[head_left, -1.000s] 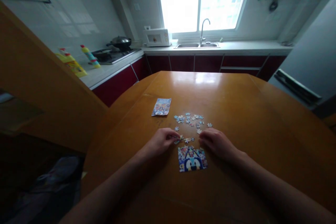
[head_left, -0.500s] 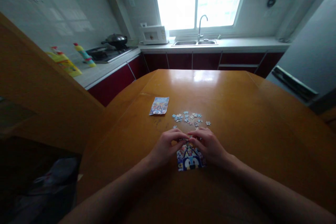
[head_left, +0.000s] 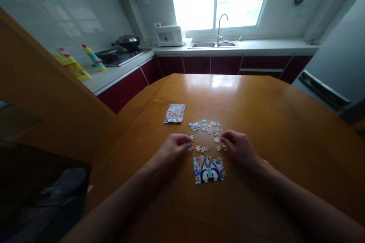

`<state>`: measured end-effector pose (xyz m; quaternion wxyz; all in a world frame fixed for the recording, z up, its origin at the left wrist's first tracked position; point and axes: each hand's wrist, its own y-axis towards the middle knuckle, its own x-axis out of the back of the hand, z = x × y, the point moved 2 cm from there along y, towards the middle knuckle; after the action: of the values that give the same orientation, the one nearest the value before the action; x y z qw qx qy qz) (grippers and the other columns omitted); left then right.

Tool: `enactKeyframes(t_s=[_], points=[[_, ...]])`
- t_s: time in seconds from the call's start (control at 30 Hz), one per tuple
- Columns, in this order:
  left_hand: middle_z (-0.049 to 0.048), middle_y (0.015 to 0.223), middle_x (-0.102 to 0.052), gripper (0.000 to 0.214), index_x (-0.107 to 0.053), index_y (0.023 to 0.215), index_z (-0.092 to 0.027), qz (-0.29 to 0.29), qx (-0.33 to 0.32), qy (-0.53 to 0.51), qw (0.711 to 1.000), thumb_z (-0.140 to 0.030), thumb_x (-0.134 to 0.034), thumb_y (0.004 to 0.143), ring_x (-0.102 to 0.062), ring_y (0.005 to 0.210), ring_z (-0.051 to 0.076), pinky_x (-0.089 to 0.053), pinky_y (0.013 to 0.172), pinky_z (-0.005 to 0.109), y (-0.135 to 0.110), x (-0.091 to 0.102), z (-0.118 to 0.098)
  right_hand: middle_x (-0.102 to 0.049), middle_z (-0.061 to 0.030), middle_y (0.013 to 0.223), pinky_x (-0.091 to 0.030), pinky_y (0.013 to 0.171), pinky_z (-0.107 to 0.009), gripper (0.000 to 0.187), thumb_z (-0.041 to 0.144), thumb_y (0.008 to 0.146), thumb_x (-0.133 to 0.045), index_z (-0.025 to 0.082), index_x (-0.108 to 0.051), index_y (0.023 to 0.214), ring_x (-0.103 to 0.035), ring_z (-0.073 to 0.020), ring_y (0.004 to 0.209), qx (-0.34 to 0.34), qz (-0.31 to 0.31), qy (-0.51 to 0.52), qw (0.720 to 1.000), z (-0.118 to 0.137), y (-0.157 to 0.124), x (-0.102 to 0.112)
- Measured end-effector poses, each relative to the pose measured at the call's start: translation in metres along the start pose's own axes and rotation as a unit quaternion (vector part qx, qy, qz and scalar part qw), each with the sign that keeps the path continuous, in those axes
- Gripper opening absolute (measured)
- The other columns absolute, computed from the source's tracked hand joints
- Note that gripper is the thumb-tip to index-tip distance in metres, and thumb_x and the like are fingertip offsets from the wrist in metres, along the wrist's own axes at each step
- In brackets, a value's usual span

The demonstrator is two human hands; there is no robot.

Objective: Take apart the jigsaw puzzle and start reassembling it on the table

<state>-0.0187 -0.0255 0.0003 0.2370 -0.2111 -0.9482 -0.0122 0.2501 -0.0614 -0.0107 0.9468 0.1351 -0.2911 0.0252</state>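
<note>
Interlocking puzzle (head_left: 210, 171), blue-faced, top edge seemingly knobbly.

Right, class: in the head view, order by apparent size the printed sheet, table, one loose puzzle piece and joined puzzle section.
Table
Joined puzzle section
Printed sheet
One loose puzzle piece
The second lies nearer the camera than the third, so their true order is unsure.

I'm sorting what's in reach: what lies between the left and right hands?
In the head view, small puzzle pieces lie on the table between the left hand and right hand.
</note>
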Motion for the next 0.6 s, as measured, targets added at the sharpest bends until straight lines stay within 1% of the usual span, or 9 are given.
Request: enactKeyframes(t_s=[0.07,0.13,0.2,0.27,0.37,0.47,0.53,0.6], points=[[0.0053,0.087,-0.075,0.014,-0.074,0.093,-0.016,0.005,-0.021,0.063,0.998,-0.020,-0.066,0.082,-0.067,0.078,0.018,-0.053,0.077,0.032,0.002,0.003,0.007,-0.068,-0.0027,0.073,-0.045,0.062,-0.029,0.016,0.028,0.090,-0.059,0.019,-0.067,0.080,-0.060,-0.0165,0.064,-0.012,0.031,-0.040,0.999,-0.013,0.001,0.009],[0.0046,0.086,-0.074,0.013,-0.075,0.092,-0.018,-0.001,-0.065,0.123,0.990,-0.020,-0.064,0.085,-0.066,0.080,0.018,-0.052,0.078,0.032,0.003,0.002,0.010,-0.069,-0.0029,0.073,-0.045,0.063,-0.029,0.017,0.028,0.091,-0.057,0.020,-0.069,0.080,-0.060,-0.0169,0.065,-0.010,0.053,-0.079,0.995,-0.021,0.001,0.016],[0.0053,0.087,-0.071,0.010,-0.075,0.086,-0.020,-0.014,-0.107,0.168,0.980,-0.020,-0.066,0.085,-0.063,0.084,0.019,-0.051,0.080,0.033,0.002,0.000,0.010,-0.069,-0.0037,0.077,-0.045,0.064,-0.029,0.018,0.029,0.090,-0.057,0.021,-0.071,0.081,-0.061,-0.0174,0.068,0.006,0.053,-0.122,0.991,-0.024,0.000,0.020],[0.0063,0.089,-0.068,0.008,-0.075,0.081,-0.021,-0.026,-0.131,0.192,0.972,-0.019,-0.067,0.084,-0.062,0.087,0.020,-0.051,0.080,0.033,0.002,-0.001,0.009,-0.068,-0.0047,0.082,-0.045,0.065,-0.029,0.018,0.029,0.090,-0.059,0.022,-0.073,0.081,-0.061,-0.0177,0.071,0.023,0.041,-0.165,0.985,-0.024,0.000,0.022],[0.0059,0.092,-0.067,0.014,-0.074,0.084,-0.021,-0.002,-0.147,0.226,0.963,-0.018,-0.062,0.089,-0.061,0.086,0.018,-0.050,0.078,0.031,-0.001,-0.004,0.004,-0.065,-0.0061,0.088,-0.045,0.067,-0.029,0.016,0.029,0.089,-0.062,0.024,-0.075,0.081,-0.059,-0.0184,0.077,0.046,0.016,-0.213,0.976,-0.020,0.000,0.022],[0.0048,0.094,-0.068,0.017,-0.072,0.091,-0.022,0.017,-0.167,0.275,0.947,-0.017,-0.056,0.093,-0.061,0.088,0.018,-0.048,0.081,0.031,-0.005,-0.005,-0.001,-0.064,-0.0077,0.089,-0.046,0.070,-0.032,0.015,0.026,0.090,-0.061,0.022,-0.075,0.085,-0.057,-0.0203,0.081,0.075,-0.022,-0.223,0.972,-0.016,0.000,0.020],[0.0046,0.096,-0.069,0.015,-0.070,0.099,-0.022,0.005,-0.155,0.273,0.949,-0.017,-0.058,0.093,-0.062,0.090,0.019,-0.048,0.082,0.032,-0.005,-0.002,-0.002,-0.064,-0.0084,0.089,-0.047,0.073,-0.033,0.016,0.024,0.092,-0.059,0.020,-0.074,0.089,-0.057,-0.0214,0.084,0.092,-0.045,-0.201,0.974,-0.012,0.000,0.017],[0.0044,0.094,-0.069,0.017,-0.068,0.106,-0.022,-0.013,-0.118,0.251,0.961,-0.018,-0.059,0.092,-0.063,0.086,0.019,-0.048,0.079,0.031,-0.003,0.003,0.001,-0.064,-0.0084,0.091,-0.048,0.076,-0.034,0.016,0.022,0.093,-0.058,0.020,-0.073,0.092,-0.057,-0.0217,0.088,0.110,-0.043,-0.170,0.978,-0.006,0.000,0.009]])
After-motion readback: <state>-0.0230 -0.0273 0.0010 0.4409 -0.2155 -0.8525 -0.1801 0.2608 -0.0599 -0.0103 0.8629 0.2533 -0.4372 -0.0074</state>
